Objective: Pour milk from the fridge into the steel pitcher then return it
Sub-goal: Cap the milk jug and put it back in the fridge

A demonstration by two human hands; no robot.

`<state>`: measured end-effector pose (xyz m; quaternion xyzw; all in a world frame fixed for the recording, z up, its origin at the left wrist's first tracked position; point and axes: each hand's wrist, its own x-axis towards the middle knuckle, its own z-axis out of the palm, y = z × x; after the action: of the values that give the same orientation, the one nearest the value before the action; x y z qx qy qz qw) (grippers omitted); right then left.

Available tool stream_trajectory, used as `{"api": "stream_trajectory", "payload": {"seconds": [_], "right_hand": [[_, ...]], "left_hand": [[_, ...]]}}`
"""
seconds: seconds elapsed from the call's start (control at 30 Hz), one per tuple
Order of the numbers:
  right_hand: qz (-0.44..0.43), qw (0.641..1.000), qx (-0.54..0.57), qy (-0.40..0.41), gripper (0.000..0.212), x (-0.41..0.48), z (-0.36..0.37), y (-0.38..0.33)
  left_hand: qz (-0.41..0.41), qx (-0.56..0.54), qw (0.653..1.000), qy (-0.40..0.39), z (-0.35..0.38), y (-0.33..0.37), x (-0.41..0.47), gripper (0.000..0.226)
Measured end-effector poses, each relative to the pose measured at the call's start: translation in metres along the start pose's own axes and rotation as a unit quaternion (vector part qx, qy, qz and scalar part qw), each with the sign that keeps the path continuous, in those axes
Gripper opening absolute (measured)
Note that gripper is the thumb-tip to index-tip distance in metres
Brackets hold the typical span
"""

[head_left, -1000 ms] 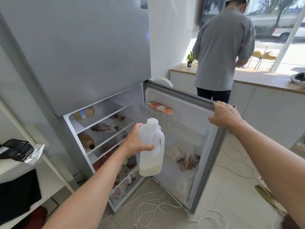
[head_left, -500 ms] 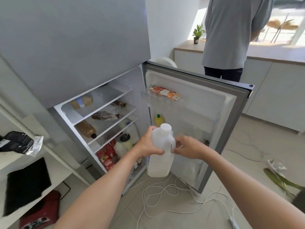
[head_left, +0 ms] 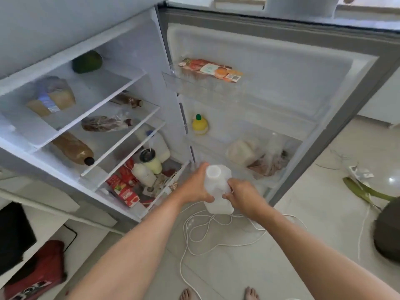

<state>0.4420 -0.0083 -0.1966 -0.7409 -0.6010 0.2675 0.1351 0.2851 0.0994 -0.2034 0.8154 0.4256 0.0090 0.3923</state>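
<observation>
"Hands status, please."
"Both are engaged. My left hand point(head_left: 195, 188) wraps the left side of the milk jug point(head_left: 216, 186), thumb up by the neck. My right hand point(head_left: 243, 197) grips the handle side, fingers curled. Neither is free."
"Jug location?"
"Lower centre of the frame, upright, cap on, carried in the air just in front of the lower door bin point(head_left: 218, 148) of the open fridge point(head_left: 160, 83). It touches no shelf. The steel pitcher is not in view."
"Why two hands?"
"My judgement: one hand bears the load and the other steers the base. Upright carriage holds the contents away from the cap."
"Why that position?"
"Bagged food point(head_left: 259, 156) fills the right part of the bin. The hinge end, at centre frame, looks free, and the jug hangs just before it. The door point(head_left: 281, 87) stands wide, so I judge access to the bin to be easy."
"Stage of task?"
"Cannot tell whether the jug is leaving the fridge or going back. The milk level does not read through the plastic."
"Hazards?"
"A white cable point(head_left: 184, 226) lies looped on the floor point(head_left: 313, 213) directly below the jug. A dropped jug would land on it. Step with care."
</observation>
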Motion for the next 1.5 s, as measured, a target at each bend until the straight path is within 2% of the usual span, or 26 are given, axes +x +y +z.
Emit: {"api": "stream_trajectory", "payload": {"seconds": [0.13,0.27,0.47,0.73,0.8,0.93,1.07,1.33,1.5], "right_hand": [[0.034,0.999,-0.016,-0.001,0.03,0.022,0.032,0.028],[0.051,0.998,-0.027,0.028,0.026,0.039,0.063,0.058],[0.072,0.994,-0.044,0.064,0.024,0.057,0.102,0.097],[0.102,0.991,-0.033,0.08,0.018,0.086,0.125,0.127],[0.118,0.989,-0.029,0.084,0.022,0.096,0.127,0.132],[0.171,0.981,0.014,0.085,0.025,0.116,0.135,0.142],[0.201,0.977,0.023,0.071,0.019,0.129,0.137,0.148],[0.215,0.975,-0.032,0.051,0.032,0.148,0.147,0.157],[0.23,0.971,-0.049,0.038,0.039,0.16,0.15,0.16]], "left_hand": [[0.016,-0.006,1.0,-0.011,0.025,-0.027,0.033,0.093],[0.06,0.038,0.998,0.003,0.052,-0.043,0.068,0.096],[0.116,0.091,0.989,0.004,0.091,-0.062,0.109,0.088],[0.096,0.109,0.989,-0.001,0.116,-0.081,0.15,0.088],[0.093,0.118,0.989,-0.007,0.119,-0.084,0.162,0.088],[0.094,0.125,0.987,-0.036,0.119,-0.088,0.19,0.1],[0.079,0.11,0.989,-0.066,0.121,-0.088,0.208,0.085],[0.053,0.12,0.986,-0.099,0.13,-0.093,0.231,0.068],[0.047,0.12,0.985,-0.113,0.137,-0.099,0.237,0.073]]}}
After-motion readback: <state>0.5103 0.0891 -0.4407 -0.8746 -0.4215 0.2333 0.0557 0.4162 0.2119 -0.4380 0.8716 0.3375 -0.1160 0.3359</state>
